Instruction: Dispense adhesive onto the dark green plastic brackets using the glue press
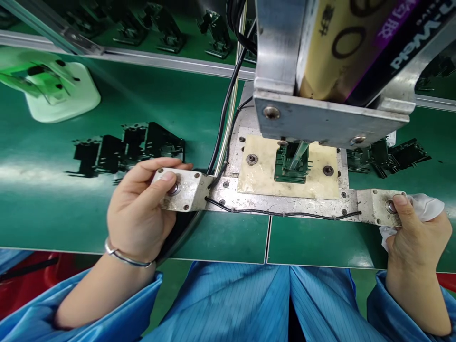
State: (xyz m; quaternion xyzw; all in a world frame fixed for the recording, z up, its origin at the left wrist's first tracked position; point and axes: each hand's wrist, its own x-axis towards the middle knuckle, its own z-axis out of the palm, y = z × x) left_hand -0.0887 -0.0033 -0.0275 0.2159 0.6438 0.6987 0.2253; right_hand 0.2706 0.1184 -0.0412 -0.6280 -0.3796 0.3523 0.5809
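Note:
My left hand (142, 204) wraps round the left push-button box (194, 190), thumb on its round metal button. On the other side my right hand (418, 232) grips the right push-button box (377, 206), its thumb also on the button. A crumpled white tissue (427, 206) is tucked in the right hand's fingers. Between the boxes, a green circuit board (281, 164) sits in the recess of a cream fixture plate (245, 180). A clear nozzle (299, 156) slants down onto the board from the glue cartridge (331, 52) in its metal holder (331, 116).
Several circuit boards (135, 142) stand left of the fixture, and more boards (392, 154) lie at its right. A pale green stand (64, 90) is at the far left. Black cables (228, 104) run up beside the holder. Behind the metal rail (171, 61) are further boards.

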